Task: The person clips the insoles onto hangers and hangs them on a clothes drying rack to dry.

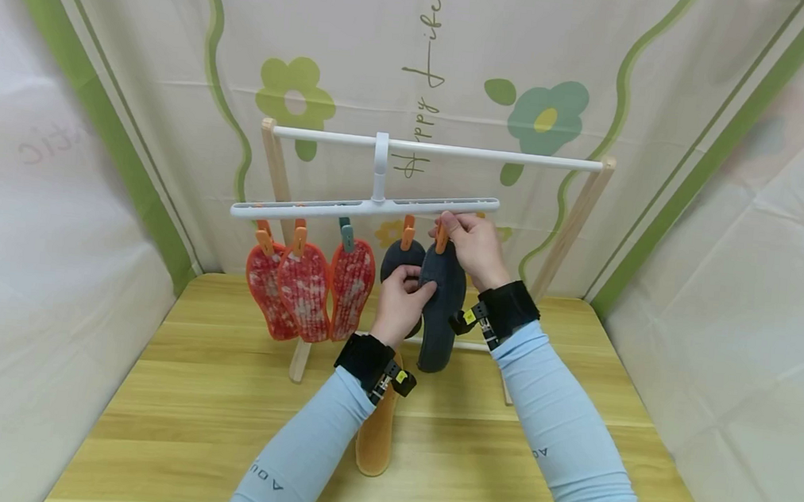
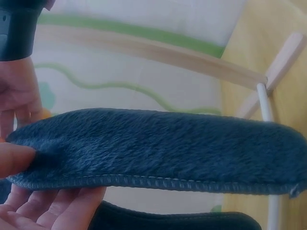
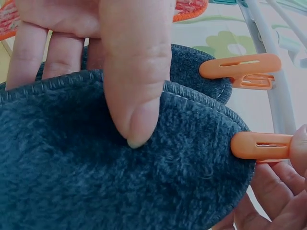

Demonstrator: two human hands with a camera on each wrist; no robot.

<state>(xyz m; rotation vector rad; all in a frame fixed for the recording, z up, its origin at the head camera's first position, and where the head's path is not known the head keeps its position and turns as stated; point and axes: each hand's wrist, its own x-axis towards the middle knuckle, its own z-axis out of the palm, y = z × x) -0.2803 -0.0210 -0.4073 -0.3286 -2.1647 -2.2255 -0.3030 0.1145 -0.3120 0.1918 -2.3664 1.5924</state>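
Note:
My left hand (image 1: 399,306) pinches a dark blue fuzzy insole (image 1: 440,322) by its upper side edge, thumb on the fuzzy face, fingers behind. At the insole's top end, my right hand (image 1: 477,250) pinches an orange clothespin (image 3: 259,145), whose jaws sit over the tip. Both are just below the white hanger (image 1: 370,210). Beside them another dark blue insole (image 1: 398,256) hangs from a second orange clothespin (image 3: 240,66), partly hidden by my left hand. Further left hang red-and-white insoles (image 1: 305,294) on orange clothespins and a teal clothespin (image 1: 346,234).
The hanger hooks over the white rail (image 1: 496,156) of a wooden-legged rack (image 1: 572,226) on the wooden table (image 1: 215,418). A tan insole (image 1: 374,444) lies on the table, partly under my left wrist. Printed cloth (image 1: 195,73) encloses the back and sides.

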